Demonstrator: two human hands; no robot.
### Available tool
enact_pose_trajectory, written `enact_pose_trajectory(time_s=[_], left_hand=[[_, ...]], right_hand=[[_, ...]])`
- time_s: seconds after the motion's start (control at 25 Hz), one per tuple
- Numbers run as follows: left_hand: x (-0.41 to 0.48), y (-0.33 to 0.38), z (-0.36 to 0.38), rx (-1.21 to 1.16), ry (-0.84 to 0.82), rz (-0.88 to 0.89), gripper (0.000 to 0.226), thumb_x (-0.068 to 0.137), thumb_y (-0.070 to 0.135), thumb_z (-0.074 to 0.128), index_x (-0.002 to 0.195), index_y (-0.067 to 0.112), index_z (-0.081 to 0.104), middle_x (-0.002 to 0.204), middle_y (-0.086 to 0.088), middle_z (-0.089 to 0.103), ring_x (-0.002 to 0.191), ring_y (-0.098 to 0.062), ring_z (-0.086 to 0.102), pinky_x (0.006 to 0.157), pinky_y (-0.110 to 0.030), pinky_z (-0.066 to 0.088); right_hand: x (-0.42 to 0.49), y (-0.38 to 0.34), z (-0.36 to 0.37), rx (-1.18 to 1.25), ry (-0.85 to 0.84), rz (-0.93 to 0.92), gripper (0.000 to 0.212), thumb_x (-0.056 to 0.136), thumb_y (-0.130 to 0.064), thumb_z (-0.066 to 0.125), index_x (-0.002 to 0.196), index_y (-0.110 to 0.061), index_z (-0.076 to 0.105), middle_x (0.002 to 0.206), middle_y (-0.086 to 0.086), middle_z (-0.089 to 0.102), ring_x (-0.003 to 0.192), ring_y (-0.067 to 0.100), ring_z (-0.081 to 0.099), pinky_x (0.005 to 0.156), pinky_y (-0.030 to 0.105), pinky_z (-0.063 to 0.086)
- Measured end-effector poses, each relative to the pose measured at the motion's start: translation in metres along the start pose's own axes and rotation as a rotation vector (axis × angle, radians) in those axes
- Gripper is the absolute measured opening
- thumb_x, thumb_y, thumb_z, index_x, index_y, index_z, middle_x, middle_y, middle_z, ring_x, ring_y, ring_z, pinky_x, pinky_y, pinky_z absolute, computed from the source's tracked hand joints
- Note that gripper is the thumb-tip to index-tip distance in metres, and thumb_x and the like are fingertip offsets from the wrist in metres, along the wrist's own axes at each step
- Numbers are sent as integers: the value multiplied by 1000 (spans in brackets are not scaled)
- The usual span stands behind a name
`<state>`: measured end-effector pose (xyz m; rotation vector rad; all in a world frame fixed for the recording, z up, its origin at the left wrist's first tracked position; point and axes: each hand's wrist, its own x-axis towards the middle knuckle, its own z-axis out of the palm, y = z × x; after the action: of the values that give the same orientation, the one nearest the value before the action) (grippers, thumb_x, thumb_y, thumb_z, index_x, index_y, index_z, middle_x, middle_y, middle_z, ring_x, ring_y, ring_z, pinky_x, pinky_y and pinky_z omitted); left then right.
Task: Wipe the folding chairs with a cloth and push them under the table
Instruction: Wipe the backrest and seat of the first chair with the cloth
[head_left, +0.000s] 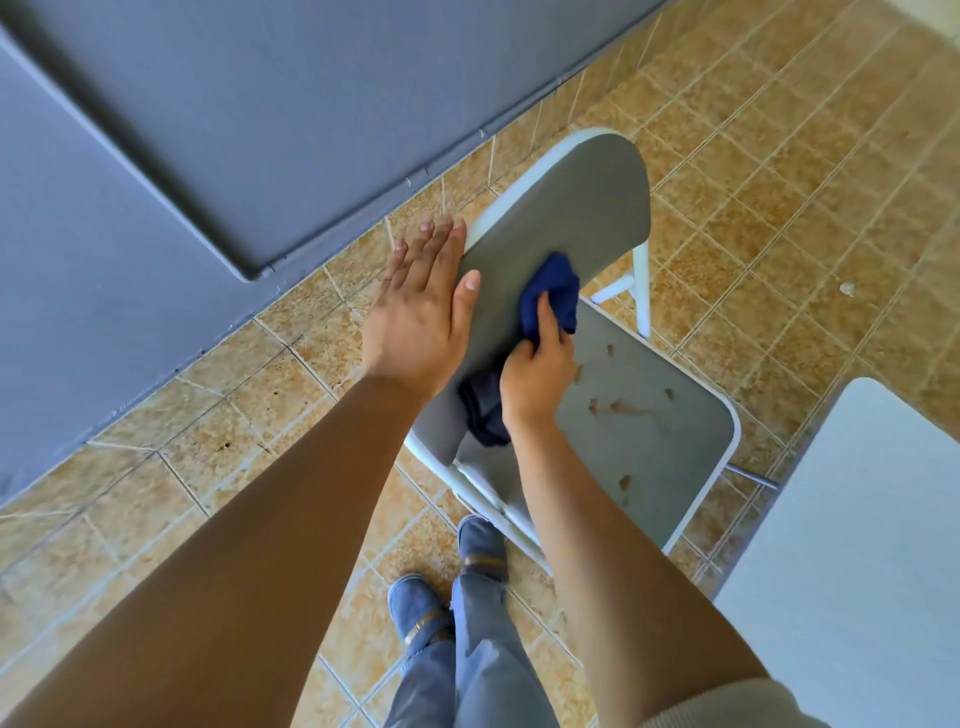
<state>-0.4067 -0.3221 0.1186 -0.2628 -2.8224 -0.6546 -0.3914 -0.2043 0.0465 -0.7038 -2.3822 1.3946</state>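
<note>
Forearms: both mine, reaching down over the folding chair (613, 395).
Left hand (415, 312): open and flat, bracing the backrest (566, 234) edge, gripping nothing.
Right hand (537, 374): clenched around the blue cloth (550, 291), pressed to the backrest.
Seat (644, 431): brown smears unwiped.
Table (857, 545): white, just right of the chair.
Risk: hard rubbing could fold or tip the chair if my brace slips.

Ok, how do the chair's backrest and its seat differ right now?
The backrest stands nearly upright, while the seat lies flat. The backrest looks free of marks, while the seat carries scattered brown specks. The right hand presses the blue cloth on the backrest and the left hand braces its edge; neither hand touches the seat. Both are grey panels on the same white frame.
</note>
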Motion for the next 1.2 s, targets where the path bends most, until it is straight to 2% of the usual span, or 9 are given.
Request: enact_pose_trajectory(time_s=[0.16, 0.28, 0.4, 0.52, 0.64, 0.76, 0.92, 1.04, 1.2], left_hand=[[14, -3, -4, -32, -44, 0, 68, 99, 49, 5, 147, 10, 34, 153, -6, 35, 145, -20, 24, 121, -32, 11], [33, -2, -8, -61, -164, -21, 71, 94, 49, 1, 150, 14, 26, 157, -3, 24, 147, -15, 14, 121, -31, 5], [52, 3, -7, -34, -241, 8, 67, 96, 48, 2, 152, 16, 21, 159, -2, 21, 148, -14, 10, 122, -33, 3], [65, 8, -5, 27, -289, -21, 58, 102, 43, 9, 153, 16, 18, 160, -2, 18, 148, -15, 7, 121, -32, 1], [79, 18, 0, 113, -325, -7, 57, 102, 41, 9, 153, 16, 12, 161, -2, 11, 148, -15, 3, 121, -33, -1], [95, 29, 4, 141, -356, 0, 57, 102, 40, 9, 154, 15, 7, 161, -3, 6, 149, -15, 0, 121, -33, -3], [104, 38, 10, 181, -373, 61, 59, 101, 42, 8, 154, 17, -1, 162, -2, 0, 148, -15, -4, 121, -32, -4], [106, 37, 12, 203, -365, 67, 59, 100, 43, 7, 153, 18, -3, 162, -1, -1, 148, -15, -4, 121, -32, -3], [105, 38, 12, 243, -354, 70, 60, 100, 43, 5, 153, 18, -1, 162, -2, 2, 149, -16, -1, 121, -32, -2]], right_hand=[[30, -55, 2, 12, 74, -224, 59, 80, -1, 38, 135, -18, 52, 132, 24, 48, 114, 41, 48, 98, 46, 39], [-13, -36, -6, -49, -38, -377, 57, 81, -3, 38, 133, -17, 54, 130, 23, 50, 106, 41, 50, 93, 45, 42], [-8, -1, -8, -47, -35, -213, 59, 78, 3, 38, 131, -15, 57, 125, 25, 53, 98, 46, 53, 88, 48, 45], [56, -11, -4, -29, 23, 28, 59, 82, -1, 38, 137, -18, 51, 131, 25, 49, 112, 45, 50, 96, 49, 41], [90, -49, -3, 27, 81, -86, 60, 83, 1, 39, 138, -20, 48, 134, 24, 46, 118, 42, 47, 100, 49, 39], [44, -54, -4, 23, 25, -261, 59, 80, 3, 40, 135, -16, 51, 134, 23, 47, 114, 40, 48, 99, 45, 39], [40, 4, -6, 33, -7, -37, 58, 78, -2, 39, 131, -15, 56, 124, 26, 53, 107, 45, 53, 94, 54, 43], [104, -3, -7, -4, 18, 90, 59, 81, -7, 37, 136, -20, 51, 128, 25, 51, 111, 43, 51, 96, 46, 41], [121, -50, -8, 73, 70, -153, 61, 80, -1, 37, 137, -18, 49, 132, 23, 47, 112, 40, 51, 96, 50, 42]])
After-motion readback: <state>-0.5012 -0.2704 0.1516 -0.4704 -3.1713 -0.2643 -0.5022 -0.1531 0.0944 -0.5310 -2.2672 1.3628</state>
